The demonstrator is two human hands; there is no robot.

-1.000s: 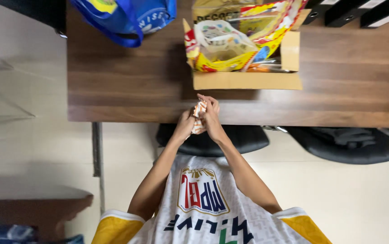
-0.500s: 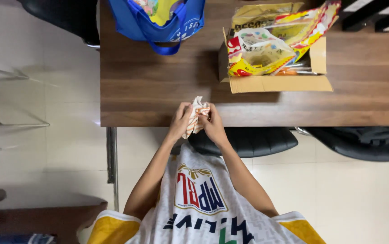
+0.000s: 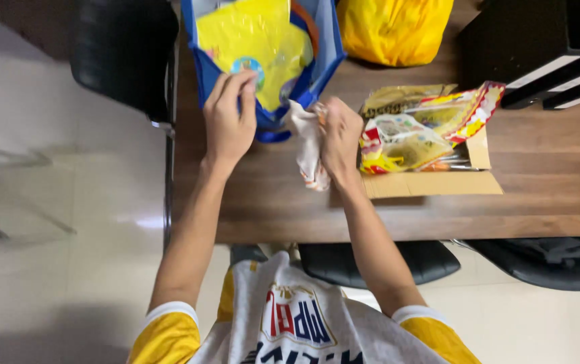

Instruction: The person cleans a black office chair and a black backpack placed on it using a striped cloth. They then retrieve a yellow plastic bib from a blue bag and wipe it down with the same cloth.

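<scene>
On a wooden table [image 3: 270, 209], the left hand [image 3: 228, 121] pinches one blue bag [image 3: 263, 61]; the right hand [image 3: 339, 138] clamps one crumpled wrapper [image 3: 308, 145], one snack box [image 3: 431, 162] just right.

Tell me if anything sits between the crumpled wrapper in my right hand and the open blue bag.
Nothing visible does. The crumpled wrapper hangs from the right hand right beside the blue bag, whose rim the left hand grips.

person wears a sleeveless white jersey [image 3: 303, 323] with a faint grey woven pattern, yellow shoulder panels edged in white trim, and a red, blue and gold crest on the chest. forearms bare; hands ungloved.
</scene>
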